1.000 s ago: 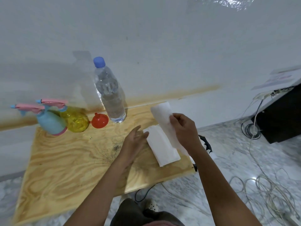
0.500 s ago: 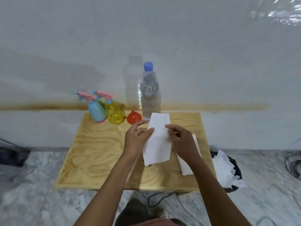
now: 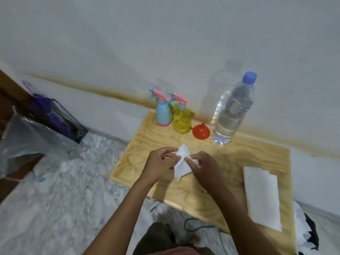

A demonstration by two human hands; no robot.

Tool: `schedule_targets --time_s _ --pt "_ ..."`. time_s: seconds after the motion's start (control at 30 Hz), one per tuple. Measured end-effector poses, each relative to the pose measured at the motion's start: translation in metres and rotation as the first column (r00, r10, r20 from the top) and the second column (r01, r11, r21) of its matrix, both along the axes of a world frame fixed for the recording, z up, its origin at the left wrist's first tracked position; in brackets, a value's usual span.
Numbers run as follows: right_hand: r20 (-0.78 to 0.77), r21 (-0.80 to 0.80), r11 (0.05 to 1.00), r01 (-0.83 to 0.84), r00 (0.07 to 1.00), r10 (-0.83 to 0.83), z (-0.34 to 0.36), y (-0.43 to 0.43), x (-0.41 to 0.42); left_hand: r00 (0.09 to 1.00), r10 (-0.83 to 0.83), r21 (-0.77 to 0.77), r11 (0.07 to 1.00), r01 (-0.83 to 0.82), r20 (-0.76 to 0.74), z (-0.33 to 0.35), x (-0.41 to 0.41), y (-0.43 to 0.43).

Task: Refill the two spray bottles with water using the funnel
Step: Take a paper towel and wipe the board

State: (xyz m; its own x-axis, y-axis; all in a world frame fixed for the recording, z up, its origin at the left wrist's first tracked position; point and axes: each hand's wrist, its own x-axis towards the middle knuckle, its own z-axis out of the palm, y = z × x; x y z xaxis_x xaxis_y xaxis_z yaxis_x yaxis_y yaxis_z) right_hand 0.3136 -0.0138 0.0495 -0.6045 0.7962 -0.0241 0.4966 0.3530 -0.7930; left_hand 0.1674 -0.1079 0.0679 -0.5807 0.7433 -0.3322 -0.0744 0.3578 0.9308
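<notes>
A low wooden table [image 3: 239, 159] against a white wall, seen from above. A white paper towel [image 3: 181, 169] was pinched btw. the L hand [image 3: 161, 162] and R hand [image 3: 204, 167], fingers curled on it from both sides, just above the table. Vs. half a sec. earlier, when it was held out as a long flat sheet, it had been folded into a smaller, creased wedge. Along the back edge the blue spray bottle [image 3: 163, 115], yellow spray bottle [image 3: 181, 120], red funnel [image 3: 201, 133] & capped water bottle [image 3: 231, 115] were lined up untouched, sprayer heads on. Refilling was judged not yet begun; towel prep only.
</notes>
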Motion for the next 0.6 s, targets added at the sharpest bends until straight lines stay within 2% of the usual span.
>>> schedule_targets --time_s 0.13,0.3,0.37,0.47,0.6 --pt "0.008 -0.011 1.0 -0.02 1.0 0.02 -0.024 0.0 -0.044 0.998 0.052 -0.07 0.996 -0.053 -0.019 -0.02 -0.042 -0.024" --pt "0.241 -0.07 0.992 -0.104 0.963 0.118 -0.072 0.009 -0.098 0.982 0.103 -0.202 0.97 -0.135 -0.16 -0.054 -0.098 -0.042" --pt "0.291 -0.083 0.991 -0.102 0.949 0.122 -0.085 0.014 -0.116 0.97 0.037 -0.29 0.951 -0.109 -0.242 -0.061 -0.118 -0.041" --pt "0.343 -0.014 0.997 -0.082 0.936 0.082 -0.097 0.017 -0.139 0.899 -0.202 -0.474 0.881 -0.008 -0.389 -0.073 -0.143 -0.035" --pt "0.506 0.207 0.977 -0.048 0.86 -0.065 -0.113 0.015 -0.157 0.868 -0.336 -0.639 0.769 0.028 -0.366 -0.1 -0.17 -0.035"
